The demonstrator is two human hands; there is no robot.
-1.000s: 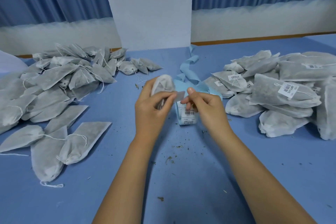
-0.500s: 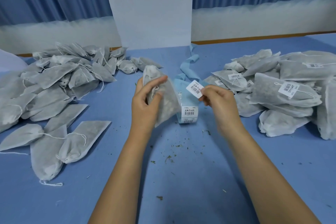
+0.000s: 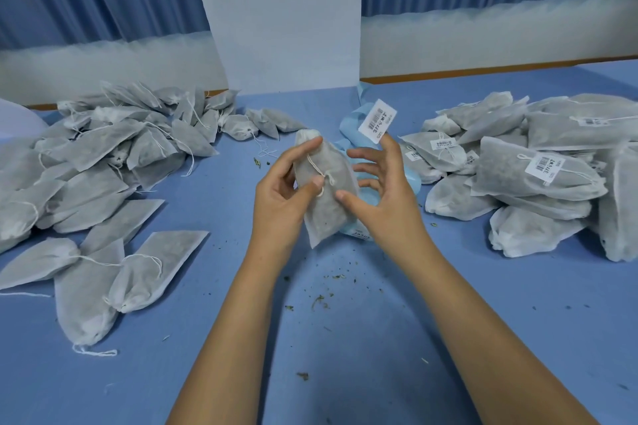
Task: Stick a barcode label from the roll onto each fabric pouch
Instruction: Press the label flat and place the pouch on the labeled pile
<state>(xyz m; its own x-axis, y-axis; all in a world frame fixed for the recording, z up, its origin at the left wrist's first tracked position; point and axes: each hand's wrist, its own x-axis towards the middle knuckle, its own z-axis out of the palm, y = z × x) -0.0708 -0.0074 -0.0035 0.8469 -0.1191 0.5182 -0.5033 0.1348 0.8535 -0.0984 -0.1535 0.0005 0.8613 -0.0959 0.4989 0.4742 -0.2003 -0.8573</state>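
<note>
Grey non-woven fabric, heaped: unlabelled pouches [image 3: 103, 166] cover the left of the blue table [image 3: 345, 355], drawstrings trailing. Crumbs of filling lie scattered in front of the arms.

Centre: left hand [image 3: 281, 190] grips one fabric pouch [image 3: 326, 210], fingers curled round its gathered neck, thumb pressed on the front by the drawstring knot. The pouch is held off the table. Its long axis is near upright, neck at top and hem at bottom, broad face toward the camera.

Just beside it: right hand [image 3: 383, 193], fingers spread and nearly straight, clasping nothing; the thumb tip touches the pouch's face. A barcode label [image 3: 377, 120] clings by its lower edge to the raised index fingertip. It stands above and to the right of the pouch, apart from it and printed side toward the camera.

The label roll [image 3: 360, 235] is mostly hidden behind the pouch; its pale blue liner [image 3: 350, 121] trails away toward the wall.

Far right: labelled pouches [image 3: 538, 179], stacked.

Judgement: peel done, sticking not yet. The right hand carries the label and is the one to move. It should go down and left onto the flat belly below the knot, turning the finger over so the adhesive side meets the cloth. The left hand only steadies.
</note>
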